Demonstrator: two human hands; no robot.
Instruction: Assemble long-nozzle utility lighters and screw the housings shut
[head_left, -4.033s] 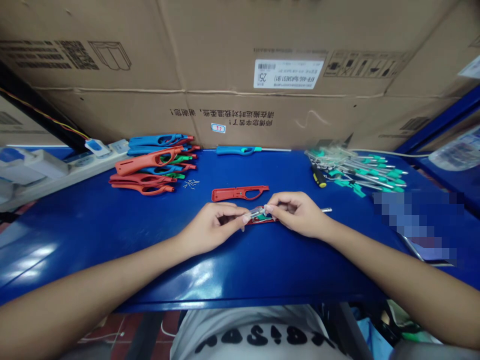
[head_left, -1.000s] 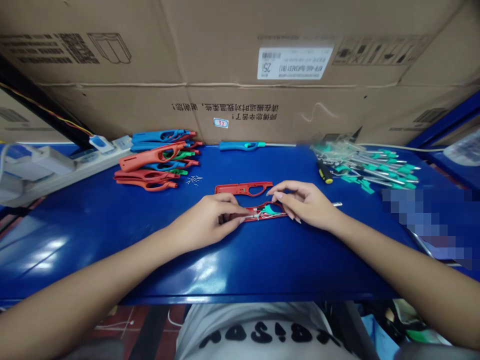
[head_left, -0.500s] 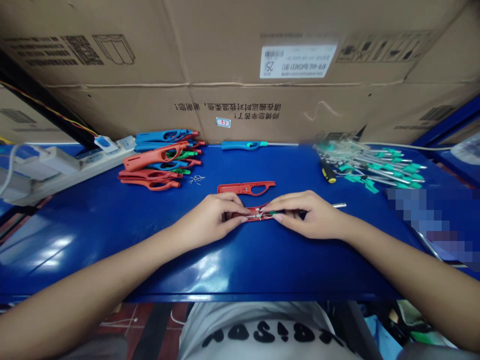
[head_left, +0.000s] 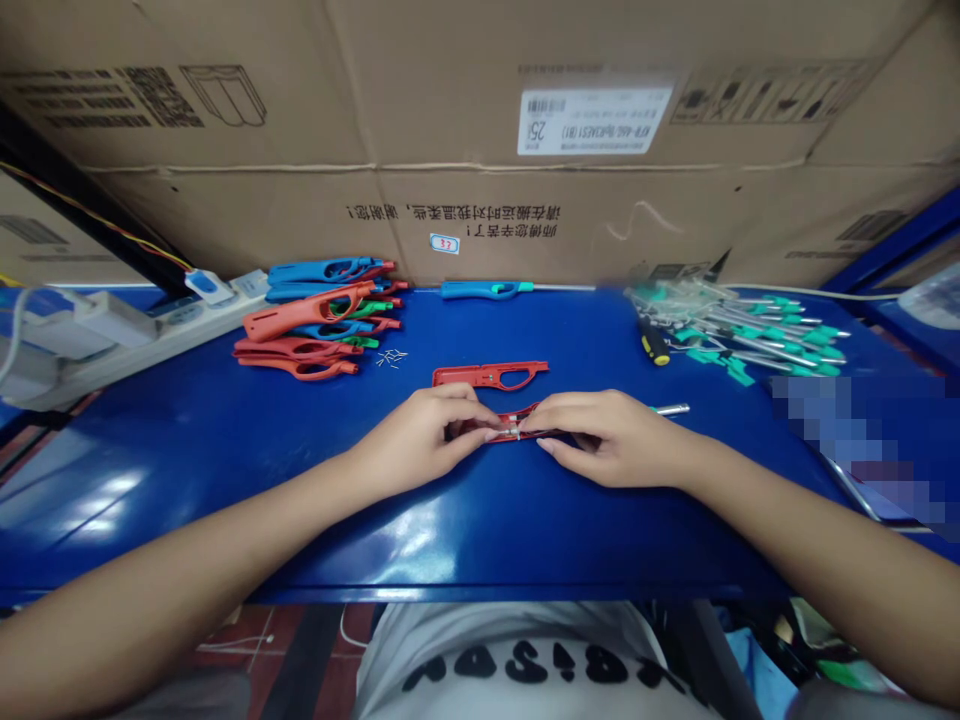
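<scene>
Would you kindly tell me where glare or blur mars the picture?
In the head view, glare lies on the blue table at left and near the front edge; the pile of green parts looks smeared at its left end; pixelation covers a patch at right; small parts in the nearest red shell are hard to make out.

A red plastic half-shell (head_left: 505, 421) lies open side up on the blue counter (head_left: 480, 540), its length running left to right, its ends hidden behind the left hand (head_left: 435, 437) and right hand (head_left: 615, 437). A small whitish fitting (head_left: 514, 431) sits inside, midway. A silvery metal rod (head_left: 675, 409) juts out rightward, its tip bare.
</scene>
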